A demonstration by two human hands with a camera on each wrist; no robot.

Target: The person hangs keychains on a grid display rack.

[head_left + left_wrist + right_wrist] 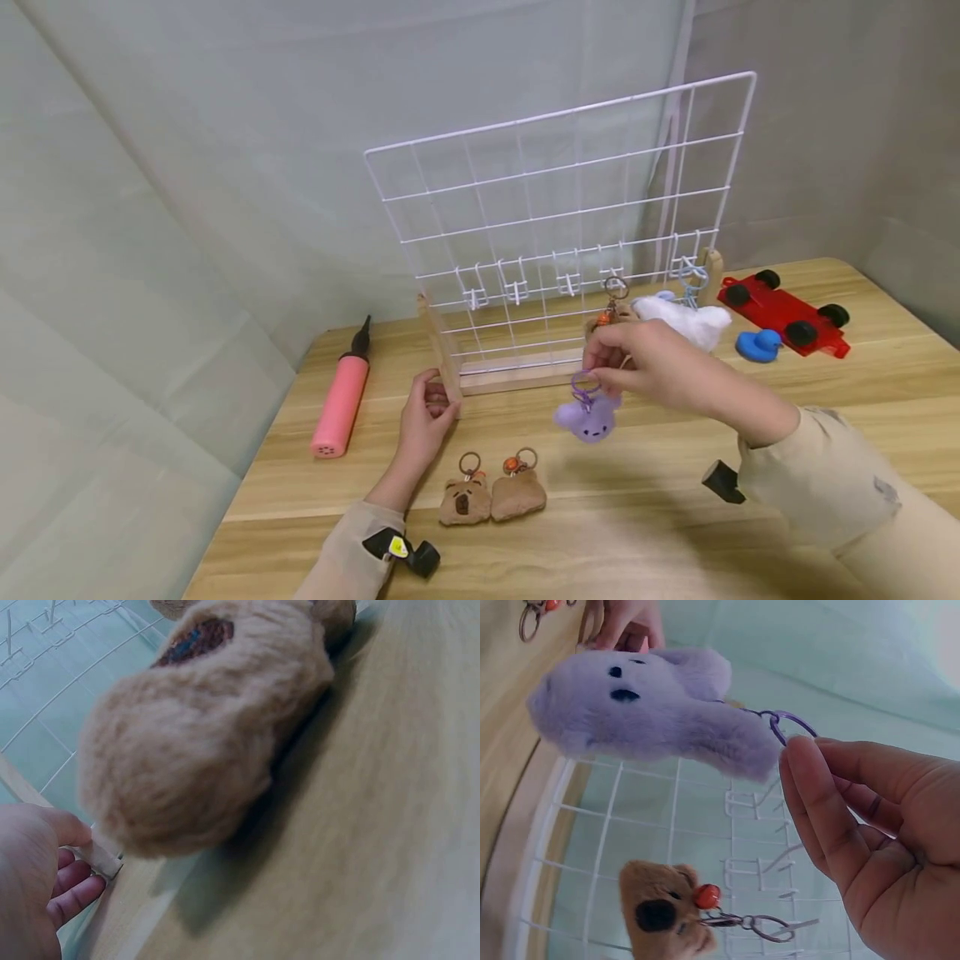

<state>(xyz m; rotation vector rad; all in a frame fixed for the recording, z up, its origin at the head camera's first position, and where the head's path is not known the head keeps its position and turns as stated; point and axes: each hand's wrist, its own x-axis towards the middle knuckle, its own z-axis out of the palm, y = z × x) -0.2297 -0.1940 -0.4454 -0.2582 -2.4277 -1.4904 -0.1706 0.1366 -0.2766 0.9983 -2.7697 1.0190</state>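
My right hand [660,362] pinches the purple ring of a purple plush keychain [592,421], which dangles in front of the white wire grid rack [558,113]. In the right wrist view the ring [799,720] sits between thumb and fingertips. Fingers of my left hand [423,427] grip the wooden foot [438,346] at the rack's left end. From the rack's hooks hang a brown bear keychain [660,911], partly hidden by my right hand in the head view, and a white plush keychain [697,325]. Several hooks further left, including one hook [516,289], carry nothing.
Two brown plush keychains lie on the table, one face up [463,503] and one face down [519,497]. A pink hand pump [341,408] stands left of the rack. To its right are a red toy car chassis [780,310] and a blue toy duck [757,347].
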